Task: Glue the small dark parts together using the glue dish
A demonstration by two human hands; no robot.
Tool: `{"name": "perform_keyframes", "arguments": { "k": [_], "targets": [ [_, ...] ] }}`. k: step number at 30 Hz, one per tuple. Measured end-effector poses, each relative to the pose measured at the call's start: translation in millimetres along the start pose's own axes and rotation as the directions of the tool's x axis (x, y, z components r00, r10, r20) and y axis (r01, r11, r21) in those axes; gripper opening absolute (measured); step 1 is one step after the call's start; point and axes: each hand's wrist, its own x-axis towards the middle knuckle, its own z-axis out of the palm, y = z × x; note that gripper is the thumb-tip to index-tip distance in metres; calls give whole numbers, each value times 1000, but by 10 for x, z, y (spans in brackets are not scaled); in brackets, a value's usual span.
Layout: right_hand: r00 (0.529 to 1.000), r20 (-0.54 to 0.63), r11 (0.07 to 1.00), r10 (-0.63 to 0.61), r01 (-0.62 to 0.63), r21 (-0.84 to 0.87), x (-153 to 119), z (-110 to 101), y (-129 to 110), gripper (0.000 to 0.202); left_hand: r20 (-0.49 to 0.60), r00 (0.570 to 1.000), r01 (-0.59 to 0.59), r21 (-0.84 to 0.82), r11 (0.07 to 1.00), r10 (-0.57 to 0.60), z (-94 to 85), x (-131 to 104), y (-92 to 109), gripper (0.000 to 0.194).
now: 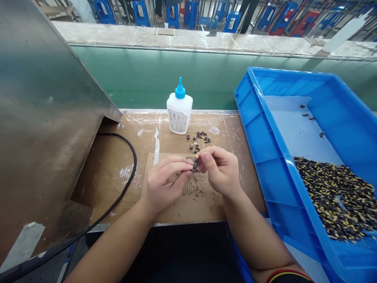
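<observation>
Between my two hands is a small dark round part (194,163), held over the cardboard mat (165,204). My left hand (167,181) pinches its left side with thumb and fingers. From the right, my right hand (220,167) pinches at its edge, where a small yellowish tip shows; the fingertips hide the rest. Just beyond my hands lies a loose group of small black-and-gold pieces (202,134). Behind them a white bottle (179,114) with a blue nozzle stands upright. Dark bits and thin slivers (191,186) lie on the mat beneath my hands.
A blue crate (256,137) at the right holds many black-and-yellow pieces (338,200). A metal housing (44,98) and a black cable (134,169) are at the left. A green belt (132,74) runs across behind the bench, with blue stools (141,13) beyond.
</observation>
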Motion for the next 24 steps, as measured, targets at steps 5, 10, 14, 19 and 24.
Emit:
{"name": "perform_keyframes", "arguments": {
  "k": [5,10,14,19,24],
  "targets": [
    [954,86,944,-286,296,-149,9,-9,3,7,-71,996,48,-60,997,-52,10,-36,-22,28],
    [922,104,901,-372,386,-197,12,42,9,13,-88,992,83,-26,996,-85,28,-38,-14,27],
    [912,71,887,-404,409,-212,0,51,7,14,-78,996,42,52,998,-38,19,-5,6,25],
    [906,55,882,-419,421,-213,-19,40,13,18,-62,998,15,68,998,-11,18,8,21,28],
    [902,56,875,-428,429,-226,-21,27,43,19,-65,998,6,77,997,-1,16,7,26,31]
  ]
}}
